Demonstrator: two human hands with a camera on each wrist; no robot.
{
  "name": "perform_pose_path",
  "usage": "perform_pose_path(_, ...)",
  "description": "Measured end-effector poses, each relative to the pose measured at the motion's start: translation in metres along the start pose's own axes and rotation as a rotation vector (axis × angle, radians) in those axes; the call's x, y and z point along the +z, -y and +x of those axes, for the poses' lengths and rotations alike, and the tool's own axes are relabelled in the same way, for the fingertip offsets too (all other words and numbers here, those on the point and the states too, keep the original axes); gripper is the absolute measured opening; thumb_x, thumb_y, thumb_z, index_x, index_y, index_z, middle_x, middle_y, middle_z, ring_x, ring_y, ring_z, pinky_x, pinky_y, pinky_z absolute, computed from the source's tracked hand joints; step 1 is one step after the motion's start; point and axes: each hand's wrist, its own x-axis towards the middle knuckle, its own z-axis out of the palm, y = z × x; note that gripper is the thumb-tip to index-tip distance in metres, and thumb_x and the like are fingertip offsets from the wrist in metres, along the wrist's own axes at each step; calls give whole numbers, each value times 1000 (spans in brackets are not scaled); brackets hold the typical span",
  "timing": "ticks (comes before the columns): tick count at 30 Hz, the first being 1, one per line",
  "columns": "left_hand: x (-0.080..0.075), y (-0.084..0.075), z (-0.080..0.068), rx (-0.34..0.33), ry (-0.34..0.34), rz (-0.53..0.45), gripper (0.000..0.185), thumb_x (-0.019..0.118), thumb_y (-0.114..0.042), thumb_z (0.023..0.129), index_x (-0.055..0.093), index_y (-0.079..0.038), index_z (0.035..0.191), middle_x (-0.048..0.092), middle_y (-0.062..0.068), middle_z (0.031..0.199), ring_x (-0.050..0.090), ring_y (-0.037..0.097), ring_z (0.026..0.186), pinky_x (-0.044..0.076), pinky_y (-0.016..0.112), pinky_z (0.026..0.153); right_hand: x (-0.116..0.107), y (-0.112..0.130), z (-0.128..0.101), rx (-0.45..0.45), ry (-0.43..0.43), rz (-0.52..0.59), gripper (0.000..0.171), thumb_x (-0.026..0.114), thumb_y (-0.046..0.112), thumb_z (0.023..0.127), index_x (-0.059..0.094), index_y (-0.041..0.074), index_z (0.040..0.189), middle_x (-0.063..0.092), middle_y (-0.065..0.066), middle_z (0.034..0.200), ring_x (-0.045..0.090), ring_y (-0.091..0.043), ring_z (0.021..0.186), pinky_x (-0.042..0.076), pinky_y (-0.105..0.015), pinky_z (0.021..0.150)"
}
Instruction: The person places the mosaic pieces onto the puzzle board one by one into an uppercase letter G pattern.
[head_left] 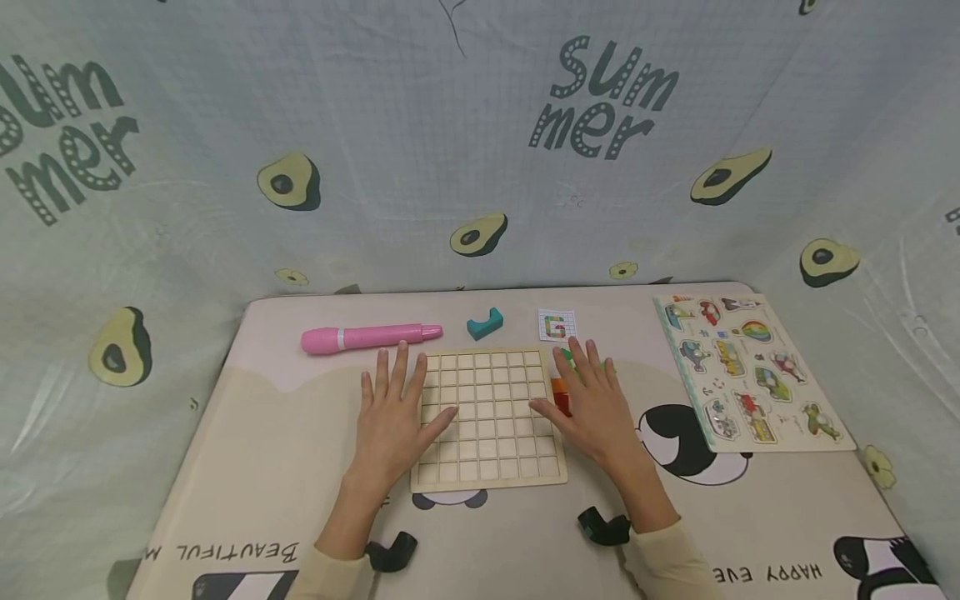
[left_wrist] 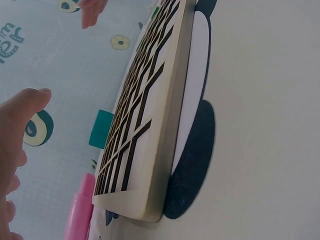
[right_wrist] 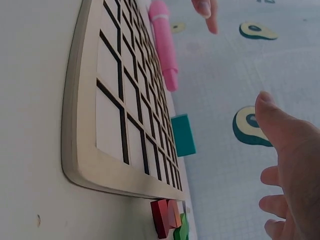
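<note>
A wooden grid board [head_left: 487, 425] with square cells lies flat at the middle of the table. My left hand [head_left: 390, 429] hovers at its left side, fingers spread and straight, thumb over the cells. On the other side my right hand [head_left: 592, 404] is spread the same way, its thumb over the right rim. Both hands hold nothing. Partly hidden under the right hand are a red block [right_wrist: 160, 218], an orange block [right_wrist: 173, 214] and a green block [right_wrist: 181, 229]. Behind the board sit a teal block [head_left: 485, 324] and a small card [head_left: 557, 325] printed with a coloured letter G.
A thick pink pen-shaped object [head_left: 371, 337] lies at the back left. To the right is a picture puzzle board [head_left: 753, 371] with animal and vehicle pieces. A patterned curtain [head_left: 390, 150] rises behind the table, and dark straps [head_left: 603, 527] hang near the wrists.
</note>
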Motion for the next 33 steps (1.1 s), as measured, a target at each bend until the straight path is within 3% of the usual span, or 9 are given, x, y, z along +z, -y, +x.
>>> perform_pose_path(11,-8,3,-5,-26,7,-51,92,60,-63,90,25,-12,160,8,13,170,7,42,156,14,69,125,-6,-7,5,5,-15,23,86,59,61,92,33,10,157,21,-16,167,14,-39,156,15,-62,128)
perform_pose_path(21,-13,5,-15,-50,-7,-103,93,63,-58,91,29,-3,157,18,20,167,14,44,155,17,66,125,-5,-21,9,-7,-65,70,82,62,52,93,35,7,155,28,-19,164,24,-42,152,22,-62,125)
perform_pose_path(33,-8,6,-38,-89,33,-189,93,68,-53,90,30,2,155,23,22,165,18,44,154,20,65,125,0,-33,13,34,-83,137,80,65,50,93,37,6,154,32,-20,161,32,-41,147,36,-60,119)
